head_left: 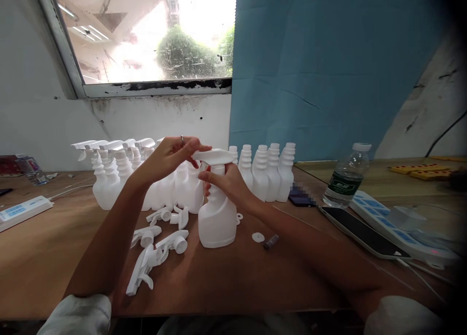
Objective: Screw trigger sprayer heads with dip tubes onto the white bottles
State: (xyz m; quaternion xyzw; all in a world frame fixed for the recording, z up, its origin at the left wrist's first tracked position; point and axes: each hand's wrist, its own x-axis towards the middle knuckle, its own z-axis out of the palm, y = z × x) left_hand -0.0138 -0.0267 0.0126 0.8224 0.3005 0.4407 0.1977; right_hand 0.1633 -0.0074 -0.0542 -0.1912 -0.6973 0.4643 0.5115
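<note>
A white spray bottle (pixel 218 223) stands upright on the brown table, a white trigger head (pixel 215 156) on its neck. My right hand (pixel 229 181) is wrapped round the neck just under the head, thumb toward the trigger. From the left, my left hand (pixel 171 155) reaches over with its fingers closed on the nozzle end of the trigger head; some fingertips are hidden behind it. Several loose white trigger heads (pixel 178 243) lie on the table to the left of the bottle.
Behind, bottles with trigger heads (pixel 104 181) stand at left and open-necked bottles (pixel 261 174) at right. White discs (pixel 258 237) and a small dark cylinder (pixel 271 242) lie right of centre. Farther right are a water bottle (pixel 346 179), a phone (pixel 363 230) and a power strip (pixel 401 232).
</note>
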